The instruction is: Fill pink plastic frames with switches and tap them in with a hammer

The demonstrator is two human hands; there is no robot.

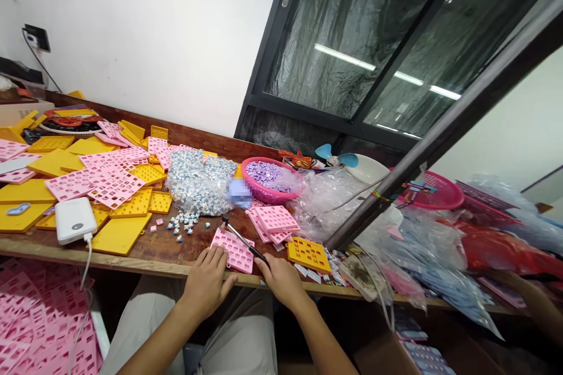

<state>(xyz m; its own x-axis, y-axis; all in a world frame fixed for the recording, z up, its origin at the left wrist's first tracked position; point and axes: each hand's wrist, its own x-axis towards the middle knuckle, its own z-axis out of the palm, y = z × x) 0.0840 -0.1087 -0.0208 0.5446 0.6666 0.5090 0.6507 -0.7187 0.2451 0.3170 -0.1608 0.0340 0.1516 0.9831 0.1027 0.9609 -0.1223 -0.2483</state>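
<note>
My right hand (284, 281) is wrapped round the dark handle of a small hammer (243, 240). The hammer's head rests over the upper left edge of a pink plate with rows of square holes (240, 255). My left hand (206, 281) lies flat on that plate's lower left corner, fingers stretched out and thumb apart. Left of the plate are several small white-and-blue pieces (187, 221) and a few pink blocks (156, 224). Just behind my right hand is a yellow tray with square openings (308, 254), near stacked pink plates (275, 222).
A clear bag of white-and-blue pieces (197, 181) and a pink basket of purple pieces (275, 179) stand behind. Yellow and pink plates cover the left, with a white power bank (75, 221). A slanting metal post (396, 176) and plastic bags (325, 193) are right; another person's arm shows there.
</note>
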